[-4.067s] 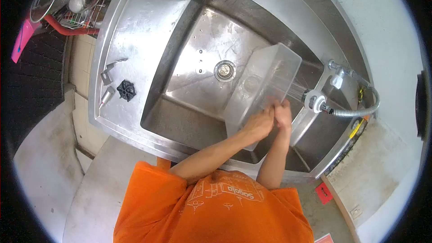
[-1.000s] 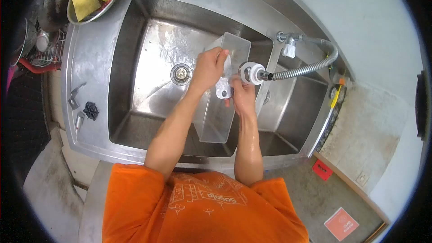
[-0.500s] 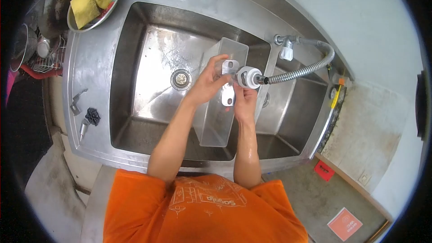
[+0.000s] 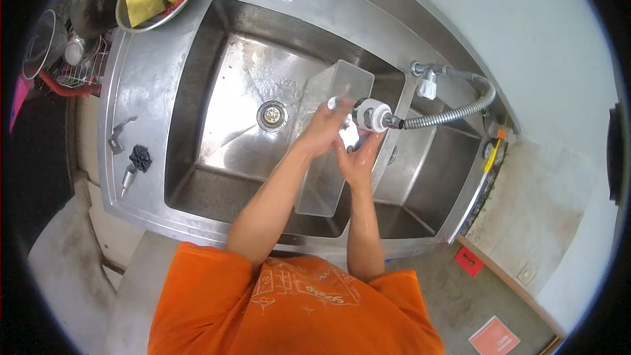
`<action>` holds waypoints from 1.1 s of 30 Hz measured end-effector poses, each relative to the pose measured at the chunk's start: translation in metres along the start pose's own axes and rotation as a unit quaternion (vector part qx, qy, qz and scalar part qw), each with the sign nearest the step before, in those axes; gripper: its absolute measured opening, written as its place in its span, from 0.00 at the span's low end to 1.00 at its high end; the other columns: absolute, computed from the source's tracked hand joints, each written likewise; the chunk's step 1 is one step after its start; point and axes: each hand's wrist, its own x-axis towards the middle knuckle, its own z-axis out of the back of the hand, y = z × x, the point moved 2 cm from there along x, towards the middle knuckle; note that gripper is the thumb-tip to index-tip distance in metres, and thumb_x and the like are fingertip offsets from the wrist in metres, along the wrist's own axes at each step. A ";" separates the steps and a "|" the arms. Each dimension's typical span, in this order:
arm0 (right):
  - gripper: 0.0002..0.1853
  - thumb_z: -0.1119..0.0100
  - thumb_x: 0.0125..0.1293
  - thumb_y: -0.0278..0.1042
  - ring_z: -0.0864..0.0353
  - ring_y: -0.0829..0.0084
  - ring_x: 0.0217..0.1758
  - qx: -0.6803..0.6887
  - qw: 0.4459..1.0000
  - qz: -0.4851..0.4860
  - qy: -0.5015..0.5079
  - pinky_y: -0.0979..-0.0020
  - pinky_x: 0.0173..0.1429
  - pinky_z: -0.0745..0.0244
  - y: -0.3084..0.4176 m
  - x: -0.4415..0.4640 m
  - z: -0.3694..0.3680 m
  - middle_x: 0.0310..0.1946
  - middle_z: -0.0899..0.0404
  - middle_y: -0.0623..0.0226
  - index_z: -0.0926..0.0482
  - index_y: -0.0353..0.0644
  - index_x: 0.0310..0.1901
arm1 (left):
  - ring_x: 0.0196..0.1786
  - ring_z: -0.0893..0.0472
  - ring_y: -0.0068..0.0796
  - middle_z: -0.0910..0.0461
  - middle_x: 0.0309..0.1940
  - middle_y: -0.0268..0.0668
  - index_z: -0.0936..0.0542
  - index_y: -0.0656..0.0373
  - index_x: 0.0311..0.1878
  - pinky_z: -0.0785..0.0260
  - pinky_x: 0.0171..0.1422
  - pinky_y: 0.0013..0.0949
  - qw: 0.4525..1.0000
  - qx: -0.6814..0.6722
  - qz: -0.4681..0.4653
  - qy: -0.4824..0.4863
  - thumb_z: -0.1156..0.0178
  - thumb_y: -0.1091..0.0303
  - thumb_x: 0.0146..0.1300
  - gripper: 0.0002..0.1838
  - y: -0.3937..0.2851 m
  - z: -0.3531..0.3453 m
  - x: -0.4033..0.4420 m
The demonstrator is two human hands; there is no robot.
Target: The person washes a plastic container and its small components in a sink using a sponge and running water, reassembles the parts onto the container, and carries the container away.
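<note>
Under the white faucet head (image 4: 373, 116), a shiny white plastic piece with holed end tabs (image 4: 348, 134) is between my hands. My left hand (image 4: 322, 129) grips its upper left part, and the fingers there are slightly blurred. From below, my right hand (image 4: 357, 163) holds the lower end with thumb and fingers, its skin wet. The faucet head hides part of the right fingers. Beneath both hands a long clear plastic bin (image 4: 320, 190) stands in the sink basin (image 4: 236, 92).
A metal bowl (image 4: 121, 13) with yellow sponges (image 4: 144, 1) sits at the back left. On the left ledge lie a metal bracket (image 4: 117, 137), a black knob (image 4: 140, 158) and a small metal fitting (image 4: 128, 180). A flexible hose (image 4: 453, 118) arches from the tap (image 4: 427, 82).
The white plastic piece has turned and tilted between my hands. My left hand has shifted right and down over it; my right hand's fingers have spread around the lower end. The view has shifted slightly.
</note>
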 end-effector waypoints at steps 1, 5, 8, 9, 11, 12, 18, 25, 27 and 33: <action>0.35 0.33 0.60 0.30 0.24 0.58 0.43 0.027 0.998 -0.053 -0.009 0.59 0.54 0.30 0.005 0.001 -0.004 0.38 0.26 0.55 0.41 0.32 0.64 | 0.49 0.20 0.26 0.19 0.48 0.40 0.27 0.68 0.58 0.26 0.54 0.31 0.998 -0.034 0.041 -0.019 0.49 0.47 0.74 0.28 0.001 0.002 0.007; 0.25 0.44 0.67 0.26 0.22 0.58 0.51 0.036 0.993 -0.106 -0.021 0.61 0.55 0.28 -0.031 -0.003 -0.018 0.48 0.23 0.51 0.37 0.32 0.64 | 0.48 0.19 0.30 0.21 0.47 0.41 0.29 0.65 0.60 0.24 0.54 0.36 0.995 -0.082 0.046 -0.033 0.52 0.52 0.77 0.23 -0.003 -0.005 0.011; 0.22 0.51 0.69 0.22 0.23 0.62 0.51 0.157 0.969 -0.191 -0.024 0.64 0.56 0.28 -0.022 0.010 -0.019 0.49 0.22 0.52 0.35 0.30 0.64 | 0.44 0.18 0.34 0.18 0.42 0.41 0.27 0.62 0.59 0.24 0.51 0.39 0.999 0.035 -0.031 0.006 0.52 0.56 0.76 0.20 0.019 -0.001 0.009; 0.23 0.52 0.69 0.21 0.23 0.63 0.51 0.103 0.976 -0.183 0.065 0.65 0.56 0.28 -0.026 0.010 -0.018 0.48 0.22 0.53 0.35 0.30 0.65 | 0.43 0.17 0.37 0.17 0.41 0.42 0.25 0.62 0.58 0.24 0.51 0.41 0.997 0.081 -0.012 -0.007 0.52 0.59 0.76 0.18 -0.001 -0.006 0.003; 0.24 0.54 0.68 0.18 0.23 0.65 0.50 0.007 0.955 -0.151 0.256 0.67 0.56 0.28 -0.042 0.008 -0.007 0.46 0.21 0.54 0.37 0.30 0.67 | 0.41 0.16 0.43 0.16 0.38 0.47 0.22 0.63 0.52 0.25 0.50 0.44 0.954 0.251 -0.113 -0.116 0.51 0.67 0.73 0.14 -0.012 0.001 0.012; 0.25 0.54 0.69 0.19 0.23 0.66 0.50 0.028 0.963 -0.124 0.238 0.68 0.56 0.28 -0.029 -0.001 -0.011 0.45 0.21 0.54 0.38 0.30 0.68 | 0.39 0.15 0.48 0.15 0.36 0.50 0.20 0.64 0.49 0.25 0.48 0.45 0.878 0.374 -0.215 -0.207 0.51 0.71 0.70 0.12 -0.005 0.007 0.021; 0.33 0.45 0.70 0.32 0.24 0.63 0.58 0.061 0.942 -0.209 0.255 0.64 0.62 0.29 -0.038 -0.028 -0.020 0.59 0.26 0.48 0.46 0.34 0.73 | 0.32 0.19 0.57 0.18 0.30 0.51 0.15 0.57 0.39 0.27 0.38 0.54 0.772 0.548 -0.141 -0.289 0.56 0.55 0.74 0.22 -0.070 0.056 -0.054; 0.30 0.43 0.66 0.31 0.29 0.45 0.66 -0.137 0.941 -0.166 0.260 0.61 0.69 0.35 -0.052 -0.110 -0.072 0.61 0.29 0.36 0.36 0.27 0.67 | 0.24 0.21 0.53 0.22 0.22 0.52 0.22 0.63 0.31 0.32 0.28 0.44 0.569 0.590 -0.185 -0.543 0.44 0.64 0.71 0.15 -0.155 0.210 -0.235; 0.28 0.46 0.65 0.28 0.29 0.45 0.65 -0.086 0.935 -0.229 0.257 0.59 0.70 0.36 -0.043 -0.100 -0.073 0.59 0.27 0.37 0.35 0.27 0.66 | 0.24 0.21 0.53 0.22 0.21 0.51 0.23 0.63 0.31 0.34 0.28 0.45 0.551 0.581 -0.186 -0.570 0.43 0.64 0.71 0.14 -0.141 0.236 -0.283; 0.29 0.45 0.67 0.32 0.28 0.47 0.65 -0.058 0.959 -0.201 0.193 0.56 0.70 0.35 -0.048 -0.068 -0.104 0.59 0.27 0.36 0.36 0.30 0.68 | 0.25 0.22 0.55 0.23 0.20 0.50 0.22 0.62 0.33 0.33 0.30 0.47 0.568 0.606 -0.072 -0.553 0.43 0.59 0.70 0.15 -0.081 0.285 -0.342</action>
